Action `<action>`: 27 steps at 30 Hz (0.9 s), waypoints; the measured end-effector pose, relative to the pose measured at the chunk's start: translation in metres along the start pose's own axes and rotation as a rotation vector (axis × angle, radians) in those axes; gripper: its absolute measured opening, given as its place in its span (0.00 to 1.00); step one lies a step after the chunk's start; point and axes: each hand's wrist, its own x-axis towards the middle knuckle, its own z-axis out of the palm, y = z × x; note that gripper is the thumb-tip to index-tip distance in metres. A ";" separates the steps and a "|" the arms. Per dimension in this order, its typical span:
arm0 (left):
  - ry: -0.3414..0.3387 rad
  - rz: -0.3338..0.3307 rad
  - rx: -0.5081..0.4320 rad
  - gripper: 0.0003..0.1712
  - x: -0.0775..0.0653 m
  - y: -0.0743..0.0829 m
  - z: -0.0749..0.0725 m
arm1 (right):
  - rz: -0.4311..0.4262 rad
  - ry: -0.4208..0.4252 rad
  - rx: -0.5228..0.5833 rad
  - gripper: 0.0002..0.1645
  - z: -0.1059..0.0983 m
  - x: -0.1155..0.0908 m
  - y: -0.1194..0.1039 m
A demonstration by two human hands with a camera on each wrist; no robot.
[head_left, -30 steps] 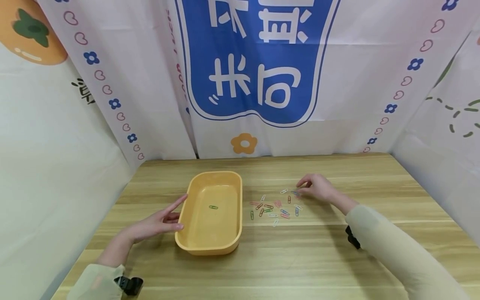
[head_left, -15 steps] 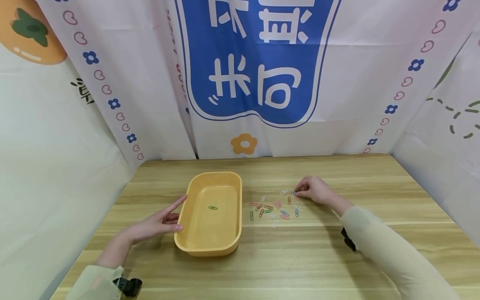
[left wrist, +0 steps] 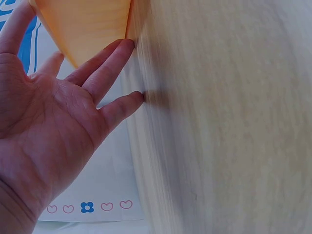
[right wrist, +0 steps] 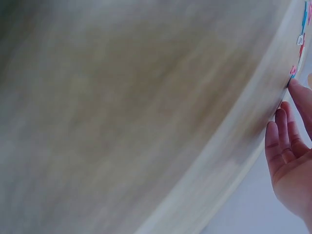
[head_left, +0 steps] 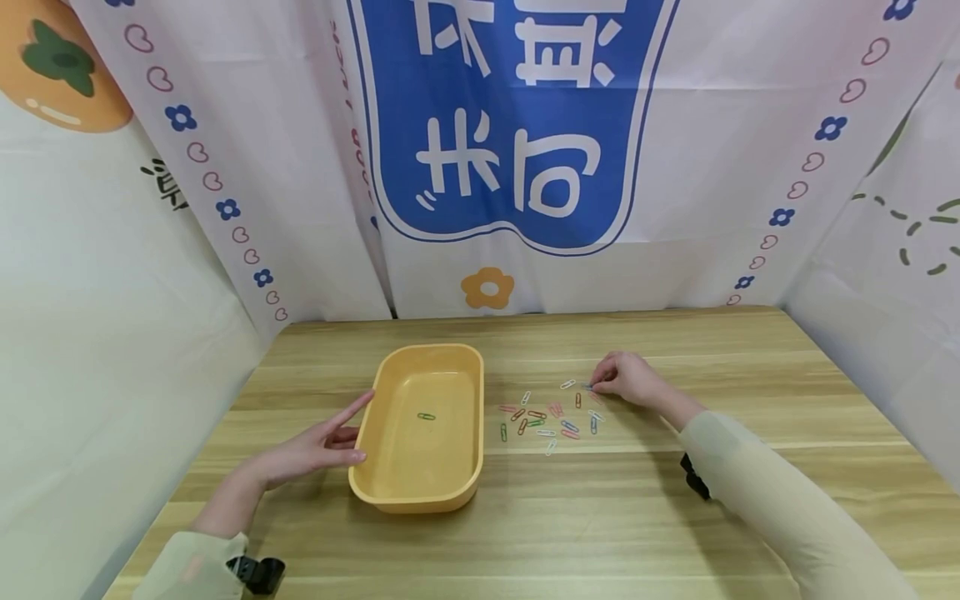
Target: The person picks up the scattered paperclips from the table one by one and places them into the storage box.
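Sleeves [head_left: 795, 500] of pale cloth reach in over your wood-grain desk [head_left: 570, 542]. Your left hand [head_left: 311, 450] spreads its fingers along the left side of the yellow plastic basin [head_left: 427, 503], touching it without wrapping round anything. One green paper clip [head_left: 426, 416] lies on the basin's floor; loose coloured paper clips [head_left: 537, 414] lie scattered to its right. At their far right edge, your right hand [head_left: 633, 382], clearly the nearer one, has thumb and fingertips drawn together, apparently pinching a blue paper clip [head_left: 588, 386]. It pokes out leftward, toward the basin's side, its long axis seemingly crosswise though partly covered; whether it is clear of the desk can't be told. Beyond hangs a white printed banner [head_left: 697, 167].
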 end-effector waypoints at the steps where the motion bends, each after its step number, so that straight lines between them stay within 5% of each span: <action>1: 0.000 -0.001 0.001 0.52 0.000 0.000 0.000 | 0.000 -0.004 0.007 0.01 0.000 0.000 0.000; 16: 0.013 -0.019 0.010 0.52 -0.003 0.002 0.001 | 0.024 -0.055 -0.001 0.03 -0.004 0.004 -0.005; 27: 0.000 -0.013 -0.002 0.52 -0.001 0.003 0.000 | 0.011 0.069 0.063 0.03 -0.022 -0.005 -0.008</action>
